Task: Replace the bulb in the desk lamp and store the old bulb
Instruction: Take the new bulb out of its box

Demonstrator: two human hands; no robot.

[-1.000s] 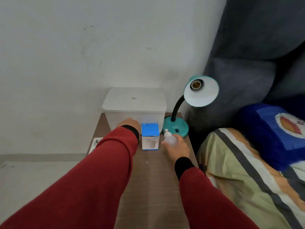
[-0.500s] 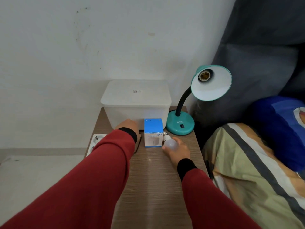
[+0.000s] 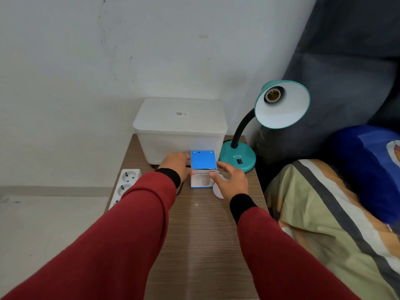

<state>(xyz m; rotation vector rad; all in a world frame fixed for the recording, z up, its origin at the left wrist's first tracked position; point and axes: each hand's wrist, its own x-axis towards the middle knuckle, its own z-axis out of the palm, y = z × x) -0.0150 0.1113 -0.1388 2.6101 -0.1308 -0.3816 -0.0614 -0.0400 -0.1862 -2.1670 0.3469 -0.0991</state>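
wood-grain surface [image 3: 201, 245] fills the middle, a bed with a striped blanket [image 3: 324, 224] right beside it. at the back sits the white lidded bin [image 3: 180, 128], closed. just right of it, the teal desk lamp [image 3: 281, 105], shade tilted toward us, socket bare. white power strip [image 3: 124, 185] lies along the surface's left edge. both red sleeves reach in: left hand [image 3: 176, 167] and right hand [image 3: 230, 180] press the two sides of the small blue-and-white box [image 3: 203, 168], the grip of each clamped on it, the box standing in front of the bin. old bulb [image 3: 217, 191] lies on the surface under the right palm, mostly hidden, just beside the box.
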